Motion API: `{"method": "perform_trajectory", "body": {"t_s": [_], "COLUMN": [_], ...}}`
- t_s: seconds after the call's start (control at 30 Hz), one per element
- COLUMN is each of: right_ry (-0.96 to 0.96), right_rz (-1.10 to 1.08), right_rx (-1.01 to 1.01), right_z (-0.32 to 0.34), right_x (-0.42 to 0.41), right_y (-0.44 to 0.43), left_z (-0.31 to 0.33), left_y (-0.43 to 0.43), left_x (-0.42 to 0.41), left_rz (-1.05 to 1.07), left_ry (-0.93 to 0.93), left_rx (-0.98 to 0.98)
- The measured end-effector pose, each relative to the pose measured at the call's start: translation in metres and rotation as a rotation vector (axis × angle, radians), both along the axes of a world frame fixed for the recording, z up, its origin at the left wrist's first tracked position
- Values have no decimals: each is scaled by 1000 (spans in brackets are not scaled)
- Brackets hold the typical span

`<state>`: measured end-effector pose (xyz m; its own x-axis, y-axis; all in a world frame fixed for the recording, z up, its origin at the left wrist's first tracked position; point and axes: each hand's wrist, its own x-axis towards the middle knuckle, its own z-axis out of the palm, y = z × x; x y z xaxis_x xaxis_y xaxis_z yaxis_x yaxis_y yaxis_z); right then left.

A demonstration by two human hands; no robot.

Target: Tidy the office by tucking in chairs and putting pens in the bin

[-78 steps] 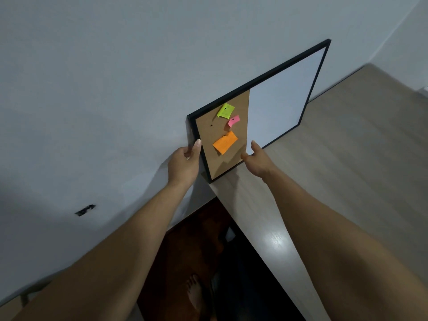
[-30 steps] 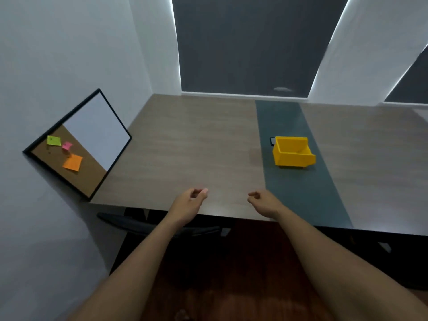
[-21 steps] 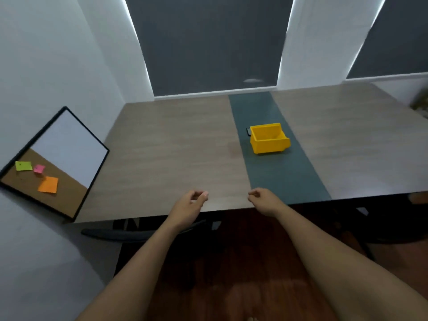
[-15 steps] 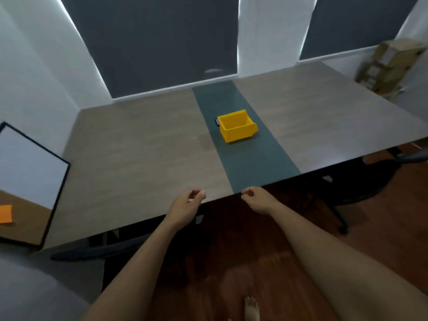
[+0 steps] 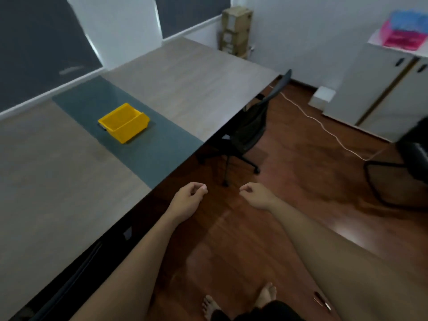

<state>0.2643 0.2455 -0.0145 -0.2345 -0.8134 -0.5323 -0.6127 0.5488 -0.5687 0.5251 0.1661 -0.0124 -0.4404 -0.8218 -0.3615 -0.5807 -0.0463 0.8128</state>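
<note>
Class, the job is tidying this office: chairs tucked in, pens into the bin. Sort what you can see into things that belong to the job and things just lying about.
Belongs to the job:
- small yellow plastic bin on the table's green strip
- black mesh office chair at the table edge
- second black chair, standing away from the table
- pen-like object on the floor, too blurred to confirm

Just lying about:
- stacked cardboard boxes
- white cabinet
- white cable across the floor
- pink and blue trays

White walls [image 5: 301,31] enclose a reddish wood floor [image 5: 289,193]. Dark blinds [image 5: 34,42] cover the windows, cardboard boxes [image 5: 235,28] stack in the corner, and a white cabinet [image 5: 382,93] stands right.
</note>
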Motion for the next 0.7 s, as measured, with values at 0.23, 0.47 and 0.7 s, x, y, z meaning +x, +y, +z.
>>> {"method": "perform_trajectory", "body": {"t_s": [0.23, 0.47, 0.7], "right_ry": [29, 22, -64], "right_rz": [-251, -470, -720], "right_rx": [-65, -107, -68], "right_z": [12, 7, -21], "right_x": [-107, -208, -301], "right_y": [103, 231, 366], "left_z": [16, 24, 10], "left_y": [28, 104, 200], "left_x": [-130, -268, -391], "left_rz": [-237, -447, -584], "left_ry": [4, -52, -74], "left_rx": [-10, -23, 40]}}
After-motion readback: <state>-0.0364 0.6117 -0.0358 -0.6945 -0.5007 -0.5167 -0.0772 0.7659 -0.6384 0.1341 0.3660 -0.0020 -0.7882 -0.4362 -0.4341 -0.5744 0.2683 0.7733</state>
